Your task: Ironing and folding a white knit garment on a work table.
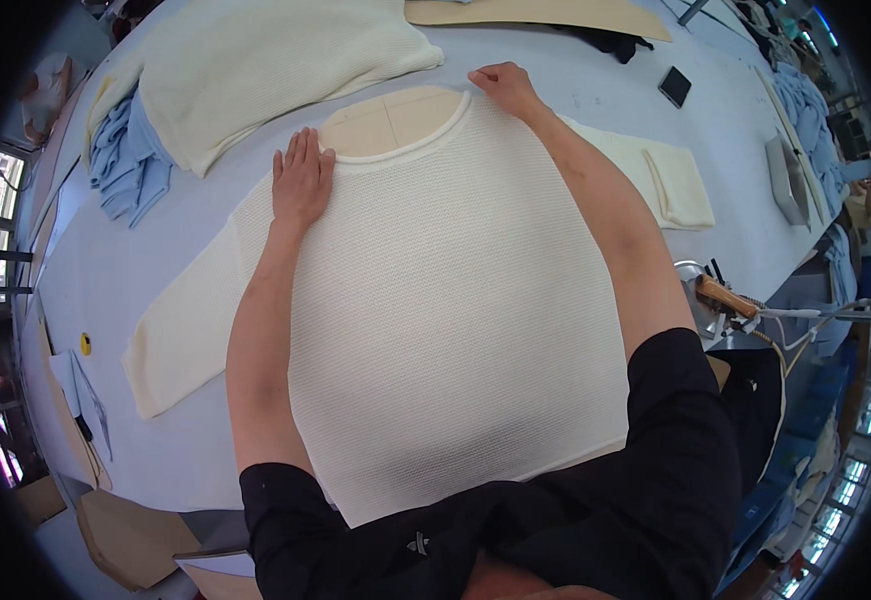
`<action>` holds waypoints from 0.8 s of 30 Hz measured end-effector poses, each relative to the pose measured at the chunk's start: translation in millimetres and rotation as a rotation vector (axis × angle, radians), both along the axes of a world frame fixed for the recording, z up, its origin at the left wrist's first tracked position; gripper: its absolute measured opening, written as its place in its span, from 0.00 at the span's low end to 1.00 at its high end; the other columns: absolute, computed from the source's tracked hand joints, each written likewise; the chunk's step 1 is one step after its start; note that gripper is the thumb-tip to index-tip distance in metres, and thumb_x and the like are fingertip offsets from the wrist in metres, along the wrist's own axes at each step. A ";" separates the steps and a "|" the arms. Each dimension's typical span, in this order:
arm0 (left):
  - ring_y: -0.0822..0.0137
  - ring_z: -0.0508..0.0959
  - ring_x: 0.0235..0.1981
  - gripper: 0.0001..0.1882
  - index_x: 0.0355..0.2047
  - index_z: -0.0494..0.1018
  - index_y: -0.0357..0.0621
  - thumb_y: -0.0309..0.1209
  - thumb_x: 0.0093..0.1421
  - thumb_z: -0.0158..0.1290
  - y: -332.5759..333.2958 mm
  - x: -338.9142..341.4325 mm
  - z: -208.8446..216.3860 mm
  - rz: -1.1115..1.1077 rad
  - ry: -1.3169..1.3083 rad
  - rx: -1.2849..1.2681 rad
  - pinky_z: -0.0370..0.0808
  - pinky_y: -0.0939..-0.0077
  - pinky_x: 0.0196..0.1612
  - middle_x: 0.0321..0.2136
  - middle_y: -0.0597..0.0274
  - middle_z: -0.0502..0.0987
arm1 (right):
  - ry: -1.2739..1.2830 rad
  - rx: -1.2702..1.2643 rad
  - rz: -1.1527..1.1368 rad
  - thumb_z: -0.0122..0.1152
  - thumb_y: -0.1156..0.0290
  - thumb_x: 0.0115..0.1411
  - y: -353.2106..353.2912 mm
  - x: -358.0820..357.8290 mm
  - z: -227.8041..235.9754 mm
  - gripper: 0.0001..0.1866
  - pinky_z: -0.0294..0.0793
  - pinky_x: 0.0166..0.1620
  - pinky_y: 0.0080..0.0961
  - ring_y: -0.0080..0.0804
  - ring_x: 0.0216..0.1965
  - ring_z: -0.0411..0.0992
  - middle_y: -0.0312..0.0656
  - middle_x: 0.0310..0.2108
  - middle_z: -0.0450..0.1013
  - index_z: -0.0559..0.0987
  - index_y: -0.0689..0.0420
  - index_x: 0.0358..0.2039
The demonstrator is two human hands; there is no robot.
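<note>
A cream knit sweater (456, 280) lies spread out on the table, its neckline away from me and its hem near my body. Inside the neck opening shows a tan board (386, 122) with thin lines drawn on it. My left hand (303, 180) rests flat on the sweater at the left side of the neckline, fingers stretched forward. At the right side of the neckline my right hand (505, 88) is closed, fingers curled at the shoulder edge; what they pinch is too small to make out. One sleeve reaches out to the left, the other lies folded at the right.
Another cream knit garment (266, 70) lies at the far left beside blue cloth (131, 155). A black phone (675, 87) is at the far right. An iron with a wooden handle (726, 296) and its cords stand right of my arm. A yellow tape measure (86, 344) sits left.
</note>
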State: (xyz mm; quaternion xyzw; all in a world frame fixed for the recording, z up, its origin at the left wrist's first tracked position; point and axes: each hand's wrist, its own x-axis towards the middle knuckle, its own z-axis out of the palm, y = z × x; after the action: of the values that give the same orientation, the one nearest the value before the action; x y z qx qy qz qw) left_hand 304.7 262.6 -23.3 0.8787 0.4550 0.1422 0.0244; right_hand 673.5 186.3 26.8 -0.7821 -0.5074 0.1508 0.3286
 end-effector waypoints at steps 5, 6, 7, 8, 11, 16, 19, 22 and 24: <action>0.63 0.53 0.73 0.32 0.69 0.57 0.40 0.49 0.74 0.31 0.3 5.1 0.1 0.001 -0.051 -0.083 0.44 0.57 0.74 0.70 0.59 0.60 | -0.037 -0.240 0.084 0.61 0.63 0.65 19.2 0.1 -10.5 0.13 0.78 0.42 0.22 0.27 0.32 0.76 0.38 0.37 0.83 0.86 0.58 0.43; 0.62 0.52 0.73 0.32 0.69 0.56 0.40 0.49 0.74 0.31 2.9 2.5 0.7 -0.002 -0.042 -0.067 0.44 0.56 0.74 0.70 0.58 0.59 | 0.015 -0.192 0.083 0.61 0.64 0.66 16.9 -3.8 -12.7 0.13 0.78 0.43 0.23 0.28 0.34 0.76 0.39 0.39 0.83 0.86 0.58 0.43; 0.60 0.52 0.74 0.33 0.69 0.56 0.39 0.49 0.74 0.31 2.4 0.5 0.1 -0.002 -0.033 -0.057 0.43 0.55 0.74 0.71 0.57 0.58 | 0.065 -0.151 0.083 0.61 0.64 0.66 10.2 -7.1 -15.3 0.14 0.78 0.45 0.23 0.30 0.35 0.77 0.40 0.40 0.83 0.85 0.59 0.44; 0.59 0.51 0.74 0.33 0.70 0.56 0.39 0.50 0.74 0.30 0.8 -1.7 -1.0 -0.003 -0.024 -0.048 0.42 0.54 0.74 0.71 0.56 0.57 | 0.116 -0.110 0.083 0.61 0.65 0.66 2.6 -10.1 -18.1 0.14 0.78 0.46 0.24 0.31 0.36 0.77 0.40 0.42 0.82 0.85 0.59 0.45; 0.52 0.47 0.75 0.35 0.71 0.53 0.38 0.52 0.74 0.29 -22.6 3.4 -7.3 0.022 0.070 0.062 0.40 0.46 0.74 0.73 0.51 0.52 | -0.376 -0.039 0.237 0.54 0.59 0.71 -22.2 -21.2 -25.0 0.21 0.69 0.64 0.29 0.38 0.57 0.73 0.43 0.59 0.74 0.76 0.56 0.59; 0.47 0.45 0.75 0.36 0.71 0.54 0.40 0.54 0.74 0.28 -114.8 16.5 -9.7 -0.098 0.134 0.101 0.38 0.41 0.73 0.73 0.48 0.49 | -0.657 0.075 0.563 0.38 0.50 0.75 -90.8 -71.2 -45.6 0.30 0.42 0.76 0.34 0.37 0.74 0.48 0.41 0.73 0.54 0.60 0.54 0.70; 0.47 0.44 0.75 0.36 0.71 0.54 0.40 0.54 0.74 0.28 -144.6 26.4 7.4 -0.223 0.114 0.036 0.37 0.42 0.73 0.73 0.48 0.50 | -0.736 0.038 0.559 0.31 0.46 0.75 -110.9 -68.5 -47.9 0.34 0.32 0.76 0.35 0.35 0.76 0.40 0.41 0.74 0.49 0.57 0.57 0.71; 0.47 0.43 0.75 0.36 0.71 0.54 0.41 0.54 0.74 0.28 -144.2 40.0 6.2 -0.193 0.079 0.024 0.36 0.42 0.73 0.73 0.48 0.50 | -0.755 0.006 0.545 0.31 0.47 0.75 -116.7 -75.4 -45.8 0.34 0.32 0.77 0.35 0.35 0.76 0.39 0.40 0.75 0.48 0.56 0.57 0.72; 0.47 0.43 0.75 0.36 0.71 0.54 0.41 0.53 0.74 0.28 -140.1 45.3 5.6 -0.177 0.041 0.006 0.36 0.42 0.73 0.73 0.48 0.50 | -0.775 -0.038 0.521 0.30 0.48 0.76 -120.8 -79.3 -43.4 0.34 0.32 0.77 0.36 0.34 0.76 0.39 0.39 0.75 0.46 0.55 0.57 0.72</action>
State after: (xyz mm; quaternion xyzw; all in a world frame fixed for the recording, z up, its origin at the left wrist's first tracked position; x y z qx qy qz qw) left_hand 350.0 122.5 -17.7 0.9183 0.3756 0.1227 0.0251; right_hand 594.2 65.5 -16.6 -0.6333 -0.7694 -0.0656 0.0518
